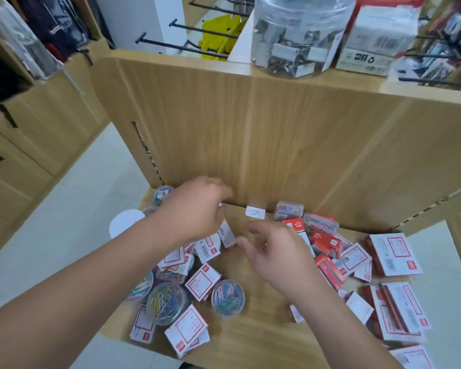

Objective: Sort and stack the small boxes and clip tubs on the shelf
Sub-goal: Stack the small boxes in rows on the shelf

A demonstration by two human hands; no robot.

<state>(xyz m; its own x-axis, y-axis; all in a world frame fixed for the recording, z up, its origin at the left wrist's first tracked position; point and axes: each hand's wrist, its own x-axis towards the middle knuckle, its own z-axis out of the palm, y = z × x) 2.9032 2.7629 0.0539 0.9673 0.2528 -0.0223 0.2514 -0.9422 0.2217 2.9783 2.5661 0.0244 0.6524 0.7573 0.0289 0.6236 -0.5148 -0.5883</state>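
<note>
Where our hands meet: over the back middle of the light wood-grain shelf board (250, 331), close together but not touching.
Left hand (194, 211): we reach in palm down with the fingers curled. A small white box with red print (227, 235) lies right under the fingertips, but blur keeps us from telling whether we grip it.
Right hand (277, 254): it hovers just beside that box, fingers spread and loosely bent, holding nothing.
Round tubs: we see clear round plastic tubs of coloured paper clips (228, 296) at the front left, mixed in among the boxes.
Small boxes: white cardboard boxes with red frames (202, 282) lie tumbled on the left side, some tilted, some overlapping.
Flat packs: larger white-and-red flat packs (394, 254) overlap along the right edge.
Red boxes: small red cardboard boxes (326, 242) lie heaped just past our right fingers.
Back row: clear rectangular tubs of clips (320, 223) rest near the wooden back panel (277, 142).
Tag: a small white tag (255, 211) sits at the foot of that panel, beyond our fingertips.
Upper shelf: a large clear plastic jar of silver binder clips (298, 35) stands beside a white carton with a barcode (378, 41).
</note>
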